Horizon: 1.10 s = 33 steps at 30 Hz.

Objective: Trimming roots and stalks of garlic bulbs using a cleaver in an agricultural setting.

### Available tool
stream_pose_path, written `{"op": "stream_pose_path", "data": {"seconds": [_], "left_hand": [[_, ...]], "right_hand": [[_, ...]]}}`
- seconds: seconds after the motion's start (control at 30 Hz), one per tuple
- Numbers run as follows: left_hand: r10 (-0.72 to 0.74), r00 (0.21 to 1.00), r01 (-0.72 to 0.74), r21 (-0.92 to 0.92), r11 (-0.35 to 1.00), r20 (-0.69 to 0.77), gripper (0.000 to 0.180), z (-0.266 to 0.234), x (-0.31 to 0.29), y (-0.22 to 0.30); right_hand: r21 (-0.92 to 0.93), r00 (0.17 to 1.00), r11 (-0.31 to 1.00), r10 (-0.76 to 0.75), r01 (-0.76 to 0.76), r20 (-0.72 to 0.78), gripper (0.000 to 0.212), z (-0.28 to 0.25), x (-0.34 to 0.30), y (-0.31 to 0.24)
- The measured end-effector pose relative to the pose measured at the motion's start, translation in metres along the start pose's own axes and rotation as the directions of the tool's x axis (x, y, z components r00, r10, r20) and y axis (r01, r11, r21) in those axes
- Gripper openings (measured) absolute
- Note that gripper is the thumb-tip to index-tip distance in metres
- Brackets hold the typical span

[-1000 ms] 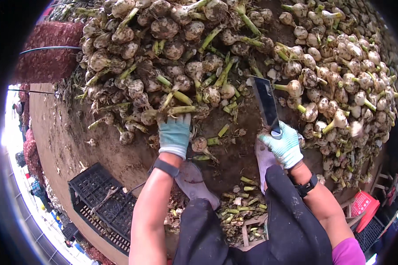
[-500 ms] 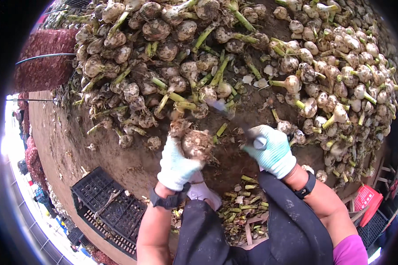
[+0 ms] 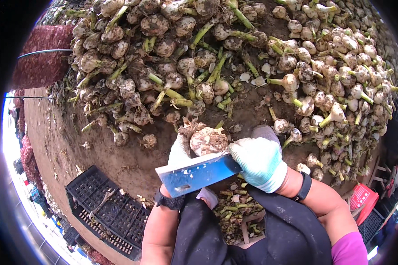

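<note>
My left hand [image 3: 178,151], in a white and mint glove, is closed around a large dirt-caked garlic bulb [image 3: 208,141]. The bulb's shaggy roots or dry skins stick out at its far left side. In my right hand [image 3: 260,162], gloved alike, is a cleaver-like knife [image 3: 198,175]. Its broad blade shines blue, with pale flecks on it. The blade reaches left across the near side of the bulb and hides part of my left hand and wrist. Whether its edge touches the bulb, I cannot tell.
Untrimmed garlic [image 3: 132,66] is heaped at the far left, cleaner-looking garlic [image 3: 340,88] on the right. Cut stems [image 3: 239,207] lie between my knees. A black plastic crate [image 3: 106,207] stands at the near left, a red container [image 3: 365,201] at the right. Filled red mesh sacks [image 3: 42,57] lie far left.
The knife has swung from pointing away from me to lying leftward across the bulb's near side. My right hand has moved slightly left and nearer; the bulb has shifted a little right.
</note>
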<state>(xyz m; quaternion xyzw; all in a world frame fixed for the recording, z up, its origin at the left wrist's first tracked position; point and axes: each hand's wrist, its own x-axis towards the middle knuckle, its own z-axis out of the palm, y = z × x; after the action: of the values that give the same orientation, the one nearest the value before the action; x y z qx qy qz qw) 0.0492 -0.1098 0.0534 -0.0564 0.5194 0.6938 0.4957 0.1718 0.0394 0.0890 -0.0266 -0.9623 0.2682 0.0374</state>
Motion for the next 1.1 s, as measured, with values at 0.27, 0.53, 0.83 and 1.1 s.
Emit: {"op": "stream_pose_path", "data": {"seconds": [0.27,0.53,0.83,1.1], "left_hand": [[-0.118,0.993,0.103,-0.518,0.849,0.003,0.037,0.013,-0.002,-0.009],[-0.062,0.998,0.062,-0.099,0.993,-0.002,0.039,0.032,-0.014,-0.002],[0.133,0.972,-0.204,0.417,0.886,0.193,0.036,0.058,-0.024,0.014],[-0.127,0.975,0.106,0.121,0.987,0.182,0.048,0.019,-0.013,-0.008]], "right_hand": [[0.044,0.990,0.999,-0.016,0.022,-0.139,0.021,0.014,-0.006,0.004],[0.106,0.973,0.994,0.042,-0.019,-0.227,0.018,0.024,-0.005,0.020],[0.676,0.659,0.430,0.744,-0.598,0.110,0.021,-0.001,-0.005,0.036],[0.245,0.986,0.968,0.086,-0.048,-0.145,0.027,-0.012,-0.008,0.014]]}}
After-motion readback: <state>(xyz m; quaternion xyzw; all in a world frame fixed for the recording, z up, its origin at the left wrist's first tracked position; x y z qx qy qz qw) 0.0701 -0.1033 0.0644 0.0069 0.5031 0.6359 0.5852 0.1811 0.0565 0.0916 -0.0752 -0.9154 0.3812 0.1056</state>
